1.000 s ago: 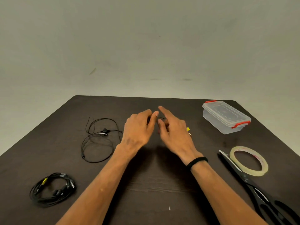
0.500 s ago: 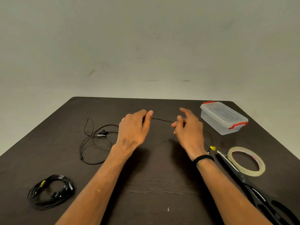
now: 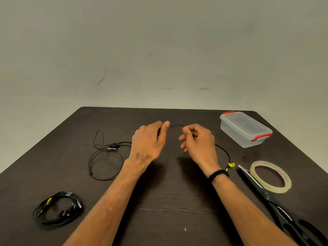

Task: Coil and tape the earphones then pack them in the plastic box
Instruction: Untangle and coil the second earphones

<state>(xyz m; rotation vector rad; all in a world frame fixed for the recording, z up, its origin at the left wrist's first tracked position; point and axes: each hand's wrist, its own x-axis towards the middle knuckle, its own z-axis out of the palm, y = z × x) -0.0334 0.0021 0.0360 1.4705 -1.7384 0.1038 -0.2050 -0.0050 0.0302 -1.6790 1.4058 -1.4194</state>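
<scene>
Black earphones [image 3: 106, 157] lie loose on the dark table [image 3: 168, 206], their cable running up through both hands. My left hand [image 3: 148, 141] pinches the cable between thumb and fingers. My right hand [image 3: 198, 141] pinches the same cable a short way to the right, and the cable arcs between them. Past my right hand the cable curves down to a plug with a yellow tag [image 3: 231, 164] beside my wrist. A clear plastic box [image 3: 245, 129] with red latches stands closed at the back right. A tape roll [image 3: 271, 176] lies right of the plug.
Black scissors [image 3: 276, 205] lie along the right side, tips near the yellow tag. A second pair of black earphones [image 3: 57, 209], coiled and taped, rests at the front left. The table's far edge meets a pale wall.
My hands first moved apart, drawing cable out between them, then my right hand came back toward the left. The plug end swung from behind my right hand to beside my wrist.
</scene>
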